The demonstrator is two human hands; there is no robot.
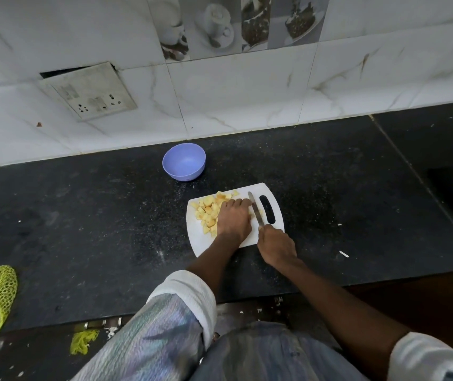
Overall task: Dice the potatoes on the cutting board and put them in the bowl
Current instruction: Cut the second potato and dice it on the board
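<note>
lilac bowl (pixel 184 162), white cutting board (pixel 206 243), yellow potato cubes (pixel 207 210), black speckled counter (pixel 96 229)

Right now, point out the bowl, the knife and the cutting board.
bowl (pixel 176 158): head view, on its inner wall.
knife (pixel 256 213): head view, on the middle of its blade.
cutting board (pixel 278 213): head view, on bare white surface right of the handle slot.

The cutting board (pixel 247 237) under the knife grip looks smooth white plastic. The knife blade (pixel 255 210) is shiny metal. The bowl (pixel 184 162) beyond is matt plastic; the counter (pixel 96 229) is speckled stone.
</note>
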